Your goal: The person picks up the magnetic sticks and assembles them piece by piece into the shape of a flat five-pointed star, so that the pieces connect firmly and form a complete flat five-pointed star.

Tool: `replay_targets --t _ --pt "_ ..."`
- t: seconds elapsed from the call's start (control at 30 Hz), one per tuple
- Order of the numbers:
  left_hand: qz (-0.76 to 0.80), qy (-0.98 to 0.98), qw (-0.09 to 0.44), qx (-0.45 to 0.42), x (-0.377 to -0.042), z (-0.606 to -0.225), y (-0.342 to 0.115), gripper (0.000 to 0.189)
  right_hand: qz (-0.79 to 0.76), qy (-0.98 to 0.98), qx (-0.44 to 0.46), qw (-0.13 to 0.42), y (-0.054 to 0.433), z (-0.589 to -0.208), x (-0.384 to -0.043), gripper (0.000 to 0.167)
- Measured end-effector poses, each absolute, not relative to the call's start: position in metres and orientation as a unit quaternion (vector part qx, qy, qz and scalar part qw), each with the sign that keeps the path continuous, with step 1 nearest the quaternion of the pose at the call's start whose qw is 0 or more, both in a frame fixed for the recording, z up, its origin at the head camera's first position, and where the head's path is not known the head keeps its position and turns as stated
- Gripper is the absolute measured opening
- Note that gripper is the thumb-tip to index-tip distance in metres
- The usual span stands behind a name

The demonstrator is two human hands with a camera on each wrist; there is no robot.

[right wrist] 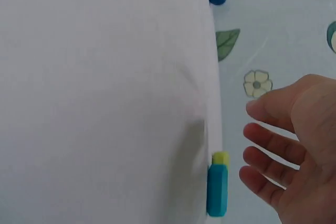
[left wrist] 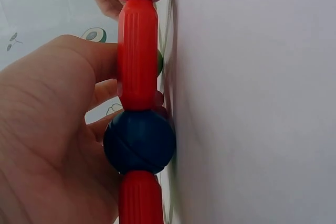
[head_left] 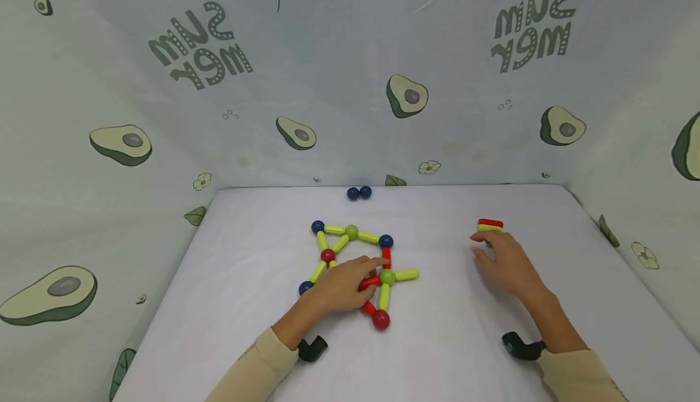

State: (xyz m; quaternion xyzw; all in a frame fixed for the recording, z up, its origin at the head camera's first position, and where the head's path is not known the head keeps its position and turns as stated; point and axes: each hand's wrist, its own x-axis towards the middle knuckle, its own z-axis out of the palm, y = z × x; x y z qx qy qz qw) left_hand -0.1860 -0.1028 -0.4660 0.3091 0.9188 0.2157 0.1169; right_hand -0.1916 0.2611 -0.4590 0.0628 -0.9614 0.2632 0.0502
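Note:
A flat frame of magnetic rods and balls lies on the white table. My left hand (head_left: 344,283) rests over it, thumb and fingers about a red rod (head_left: 369,282) that joins a green ball (head_left: 387,276). Its index finger reaches to another red rod (head_left: 386,257) below a blue ball (head_left: 386,241). Close up in the left wrist view, a red rod (left wrist: 137,56) and a blue ball (left wrist: 139,141) partly hide the fingers. Off to the right, my right hand (head_left: 505,265) hovers with loosely bent fingers, beside loose rods (head_left: 490,224); a teal rod (right wrist: 217,190) shows in the right wrist view.
Two blue balls (head_left: 359,193) sit at the table's far edge. A yellow-green rod (head_left: 407,274) sticks out rightward from the frame, and a red ball (head_left: 380,319) forms its near corner. Patterned cloth (head_left: 339,74) hangs behind the table (head_left: 437,353).

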Motion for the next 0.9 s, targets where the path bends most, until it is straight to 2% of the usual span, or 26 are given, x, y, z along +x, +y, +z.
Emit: replay_targets --t 0.1,0.43,0.67,0.9 --pt "0.206 0.920 0.120 0.310 -0.185 -0.466 -0.103 0.058 0.242 -0.967 0.040 0.069 0.280 -0.461 -0.195 0.032" --pt "0.199 0.915 0.138 0.323 -0.187 -0.469 -0.103 0.061 0.209 -0.976 0.037 0.051 0.303 -0.472 -0.202 0.034" --pt "0.186 0.910 0.130 0.346 -0.188 -0.469 -0.103 0.059 0.232 -0.971 0.050 0.020 0.291 -0.473 -0.208 0.030" --pt "0.191 0.909 0.129 0.347 -0.187 -0.468 -0.102 0.058 0.276 -0.957 0.084 0.008 0.253 -0.468 -0.211 0.026"
